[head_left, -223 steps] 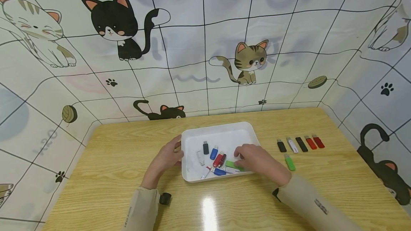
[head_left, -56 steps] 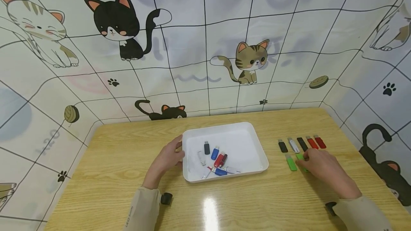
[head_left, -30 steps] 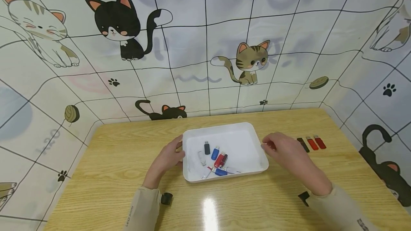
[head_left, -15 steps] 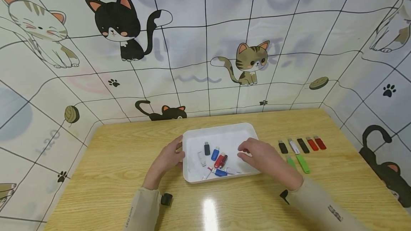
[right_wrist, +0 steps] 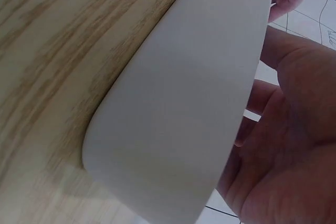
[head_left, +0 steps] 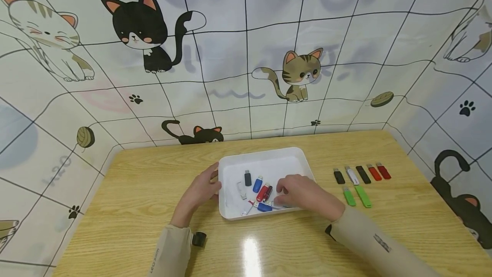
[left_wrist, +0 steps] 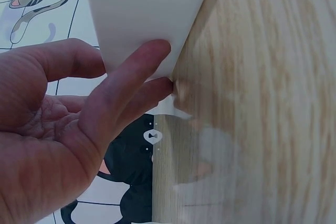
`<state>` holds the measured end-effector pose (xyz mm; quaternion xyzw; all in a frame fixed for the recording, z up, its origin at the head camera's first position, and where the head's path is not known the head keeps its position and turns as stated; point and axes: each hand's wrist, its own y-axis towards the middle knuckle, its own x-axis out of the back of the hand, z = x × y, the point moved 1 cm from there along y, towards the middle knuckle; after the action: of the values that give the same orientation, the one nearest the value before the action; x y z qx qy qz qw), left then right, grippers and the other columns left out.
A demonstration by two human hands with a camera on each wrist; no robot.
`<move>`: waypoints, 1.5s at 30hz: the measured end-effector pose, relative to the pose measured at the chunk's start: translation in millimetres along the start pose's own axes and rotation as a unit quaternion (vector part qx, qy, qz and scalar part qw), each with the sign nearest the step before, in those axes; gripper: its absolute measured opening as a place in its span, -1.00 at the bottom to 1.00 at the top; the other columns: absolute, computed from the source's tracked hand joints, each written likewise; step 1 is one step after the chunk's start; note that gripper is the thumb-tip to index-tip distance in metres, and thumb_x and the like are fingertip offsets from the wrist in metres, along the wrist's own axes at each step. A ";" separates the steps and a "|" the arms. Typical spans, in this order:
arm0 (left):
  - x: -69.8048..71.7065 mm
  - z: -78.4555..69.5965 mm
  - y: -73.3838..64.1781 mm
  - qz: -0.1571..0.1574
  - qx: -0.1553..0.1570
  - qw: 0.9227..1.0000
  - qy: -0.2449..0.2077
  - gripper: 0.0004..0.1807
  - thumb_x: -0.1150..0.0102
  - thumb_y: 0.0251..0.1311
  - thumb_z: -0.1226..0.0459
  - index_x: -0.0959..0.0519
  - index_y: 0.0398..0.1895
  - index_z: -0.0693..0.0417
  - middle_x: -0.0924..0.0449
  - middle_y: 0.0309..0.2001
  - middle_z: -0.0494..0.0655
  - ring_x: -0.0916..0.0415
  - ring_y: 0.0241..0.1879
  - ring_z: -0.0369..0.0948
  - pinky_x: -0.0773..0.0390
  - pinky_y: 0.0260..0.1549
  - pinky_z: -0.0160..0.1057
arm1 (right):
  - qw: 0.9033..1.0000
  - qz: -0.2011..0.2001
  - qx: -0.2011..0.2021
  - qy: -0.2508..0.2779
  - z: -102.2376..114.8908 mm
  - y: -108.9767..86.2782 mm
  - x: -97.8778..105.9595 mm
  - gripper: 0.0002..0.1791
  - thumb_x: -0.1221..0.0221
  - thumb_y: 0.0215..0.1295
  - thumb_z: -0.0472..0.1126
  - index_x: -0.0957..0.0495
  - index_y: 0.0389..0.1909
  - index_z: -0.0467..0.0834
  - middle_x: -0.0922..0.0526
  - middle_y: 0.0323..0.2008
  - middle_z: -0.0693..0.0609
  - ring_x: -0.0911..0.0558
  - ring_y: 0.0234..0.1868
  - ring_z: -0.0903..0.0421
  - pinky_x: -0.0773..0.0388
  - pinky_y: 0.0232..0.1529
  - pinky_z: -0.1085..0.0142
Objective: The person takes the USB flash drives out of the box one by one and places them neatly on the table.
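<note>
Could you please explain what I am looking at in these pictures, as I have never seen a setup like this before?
There is no machine here: one person works with two bare hands. The wide picture comes from a camera on the head, looking forward and down; the two close ones come from cameras on the left and right wrists.

On the wooden table stands a white tray with several small USB sticks in it. To its right, a row of five sticks lies on the table, with two green sticks nearer the person.

The left hand touches the tray's outer wall. The right hand has its fingers inside the tray; whether they hold anything is hidden.
</note>
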<state>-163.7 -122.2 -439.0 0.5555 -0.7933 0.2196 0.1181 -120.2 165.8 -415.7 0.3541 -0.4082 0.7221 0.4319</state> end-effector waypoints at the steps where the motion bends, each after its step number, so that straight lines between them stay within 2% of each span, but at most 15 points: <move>1: 0.1 -0.3 0.0 -0.001 0.001 1.000 -0.001 -0.25 -0.01 0.34 0.50 -0.14 0.62 0.22 -0.34 0.45 0.33 -0.55 0.24 0.21 -0.76 -0.19 0.00 | 1.000 0.006 -0.003 0.001 1.1 0.7 0.0 -0.70 -0.47 0.22 0.00 -0.72 -0.16 -0.10 -0.60 -0.37 0.11 -0.50 -0.31 0.12 -0.57 -0.20 0.19; 10: -0.1 0.6 -0.2 0.004 -0.010 1.000 -0.015 -0.24 0.02 0.33 0.52 -0.13 0.62 0.24 -0.34 0.45 0.36 -0.59 0.18 0.21 -0.77 -0.24 0.00 | 0.999 0.046 0.001 0.003 4.6 6.3 -3.3 -0.65 -0.53 0.13 0.00 -0.62 -0.26 -0.10 -0.52 -0.44 0.09 -0.47 -0.35 0.11 -0.44 -0.31 0.22; 17: -0.6 1.3 -0.2 0.007 -0.014 1.000 -0.021 -0.24 0.03 0.32 0.53 -0.14 0.62 0.23 -0.34 0.44 0.36 -0.62 0.15 0.18 -0.77 -0.25 0.01 | 0.999 0.043 0.026 -0.007 5.2 9.8 -4.8 -0.66 -0.54 0.12 -0.08 -0.57 -0.29 -0.11 -0.49 -0.45 0.08 -0.45 -0.36 0.10 -0.39 -0.31 0.22; 22: -1.1 1.0 0.3 0.007 -0.012 1.000 -0.021 -0.24 0.03 0.33 0.52 -0.13 0.62 0.23 -0.33 0.45 0.36 -0.61 0.16 0.18 -0.77 -0.24 0.01 | 0.999 0.046 0.022 -0.006 5.3 10.4 -6.0 -0.76 -0.48 0.20 -0.15 -0.61 -0.27 -0.10 -0.50 -0.45 0.08 -0.47 -0.35 0.11 -0.44 -0.28 0.22; 35: -0.8 1.2 -0.1 0.006 -0.014 1.000 -0.023 -0.25 0.04 0.33 0.53 -0.13 0.62 0.23 -0.36 0.43 0.36 -0.61 0.16 0.18 -0.77 -0.25 0.02 | 0.999 0.008 0.020 -0.031 2.0 10.8 -8.1 -0.88 -0.40 0.28 -0.21 -0.62 -0.31 -0.08 -0.51 -0.47 0.13 -0.48 -0.39 0.13 -0.45 -0.33 0.23; 45: -0.5 0.7 -0.6 0.006 -0.016 1.000 -0.018 -0.25 0.03 0.34 0.53 -0.15 0.62 0.22 -0.35 0.44 0.35 -0.59 0.18 0.20 -0.77 -0.25 0.02 | 1.000 -0.015 0.002 -0.018 -1.9 8.1 -7.9 -0.87 -0.41 0.28 -0.18 -0.68 -0.23 -0.10 -0.60 -0.37 0.14 -0.50 -0.36 0.14 -0.52 -0.27 0.23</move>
<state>-162.9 -122.3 -439.7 0.5528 -0.8020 0.1972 0.1112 -125.0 162.5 -425.5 0.3739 -0.4089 0.7099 0.4347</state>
